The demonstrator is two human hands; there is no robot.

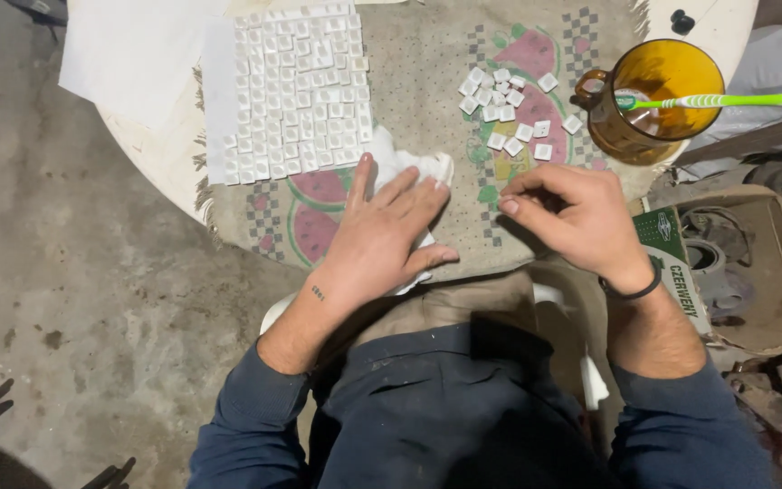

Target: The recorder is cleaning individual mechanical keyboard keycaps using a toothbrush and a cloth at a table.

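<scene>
While the left hand (382, 231) lies flat with fingers spread on a white cloth (405, 167), the right hand (576, 217) hovers just beside it with thumb and forefinger pinched together; whether a tile sits between those fingertips I cannot tell, as nothing white shows there. Only the head view is given, looking straight down at a round table (708, 27) covered by a mat (427, 81) printed with watermelon slices. Loose white tiles (509, 109) lie scattered on the mat above the right hand, near but apart from it. Farther left, a sheet (296, 91) of the same tiles set in tidy rows rests at the far side of the cloth, close to the left fingertips.

An amber mug (649, 100) stands at the table's right edge with a green toothbrush (726, 100) laid across its rim, the handle sticking well out past the table. A careless sweep of the right forearm could, I judge, catch that handle and tip the mug or flick the brush off. Tiles are small and light, so a tug on the cloth or mat could scatter the loose heap or disturb the rows. Anything dropped over the edge may land in the open box (744, 263) or on the cluttered floor (92, 272) and be hard to find.
</scene>
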